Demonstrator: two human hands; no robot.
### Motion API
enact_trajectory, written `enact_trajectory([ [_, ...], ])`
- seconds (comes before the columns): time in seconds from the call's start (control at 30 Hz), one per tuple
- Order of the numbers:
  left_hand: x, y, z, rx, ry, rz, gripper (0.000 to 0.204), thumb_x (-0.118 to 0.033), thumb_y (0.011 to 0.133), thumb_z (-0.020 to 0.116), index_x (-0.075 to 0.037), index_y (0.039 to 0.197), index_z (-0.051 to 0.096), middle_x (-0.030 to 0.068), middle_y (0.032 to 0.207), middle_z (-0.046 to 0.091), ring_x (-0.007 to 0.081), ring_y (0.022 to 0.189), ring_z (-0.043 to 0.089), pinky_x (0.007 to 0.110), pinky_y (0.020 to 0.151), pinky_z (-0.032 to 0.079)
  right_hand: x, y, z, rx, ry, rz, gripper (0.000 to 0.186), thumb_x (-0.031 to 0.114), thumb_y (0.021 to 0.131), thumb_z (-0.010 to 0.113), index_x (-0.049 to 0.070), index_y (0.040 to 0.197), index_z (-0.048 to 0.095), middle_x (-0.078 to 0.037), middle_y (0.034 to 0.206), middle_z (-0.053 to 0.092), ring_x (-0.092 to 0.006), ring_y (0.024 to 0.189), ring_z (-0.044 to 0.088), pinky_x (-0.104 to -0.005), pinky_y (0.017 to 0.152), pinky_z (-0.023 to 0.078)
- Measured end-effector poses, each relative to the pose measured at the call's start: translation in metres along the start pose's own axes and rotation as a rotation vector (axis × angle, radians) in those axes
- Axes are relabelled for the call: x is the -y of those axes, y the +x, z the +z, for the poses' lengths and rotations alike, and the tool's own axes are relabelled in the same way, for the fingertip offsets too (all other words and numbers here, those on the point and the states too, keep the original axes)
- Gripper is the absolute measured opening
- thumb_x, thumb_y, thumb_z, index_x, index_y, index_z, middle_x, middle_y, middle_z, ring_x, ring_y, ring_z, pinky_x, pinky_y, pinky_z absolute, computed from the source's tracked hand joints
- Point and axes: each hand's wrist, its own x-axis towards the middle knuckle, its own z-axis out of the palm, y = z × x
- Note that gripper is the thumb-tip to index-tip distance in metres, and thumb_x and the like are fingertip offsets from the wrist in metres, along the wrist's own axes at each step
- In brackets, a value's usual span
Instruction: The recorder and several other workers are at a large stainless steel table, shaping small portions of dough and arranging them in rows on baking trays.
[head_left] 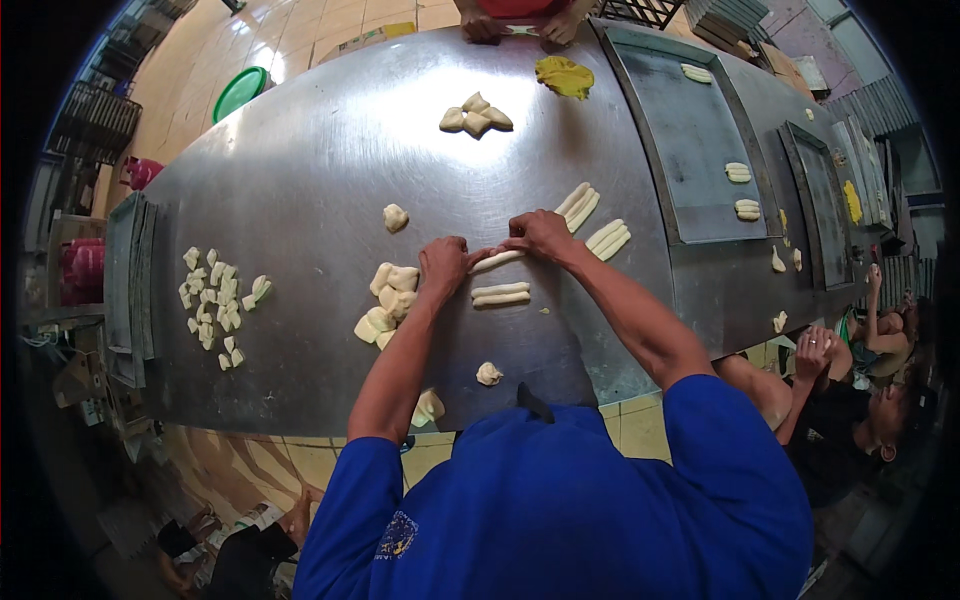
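On the steel table (300,370), my left hand (450,262) and my right hand (533,233) bend their fingers onto a pale dough rope (497,260), the left slightly lower. Two parallel ropes (500,294) lie just below it. Grouped strips lie beyond my right hand (577,205) and to its right (607,239). Beside my left wrist is a pile of dough lumps (393,280); a single lump (395,217) sits farther up, another (489,373) near my body.
Small dough pieces (220,295) lie left, more lumps (475,117) and yellow dough (563,76) at the back. A person's hands (485,25) work opposite. Trays (680,150) with strips are at right, near co-workers (855,420). Stacked trays (130,290) stand left.
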Motion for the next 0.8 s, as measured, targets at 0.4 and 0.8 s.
enact_trajectory([
  [0.4,0.006,-0.016,0.000,-0.119,-0.069,0.015,0.065,-0.070,0.076,0.077,-0.005,0.072,0.072,0.0131,0.068,0.069,0.0331,0.069,0.068,0.045,0.065,0.050,0.000,-0.008,0.005,-0.032,-0.049,0.060,0.053,0.064,0.084,0.071,0.011,0.085,0.076,-0.014,0.083,0.074,-0.0346,0.083,0.071,-0.0470,0.073,0.053],
  [0.8,0.017,-0.042,-0.004,-0.105,-0.377,0.337,0.039,-0.016,0.090,0.073,-0.009,0.128,0.068,0.0127,0.107,0.074,0.0301,0.095,0.067,0.040,0.089,0.055,0.009,-0.050,0.017,-0.234,0.165,-0.237,0.021,0.015,0.093,0.070,0.002,0.109,0.073,-0.017,0.097,0.066,-0.0311,0.090,0.064,-0.0384,0.083,0.051],
])
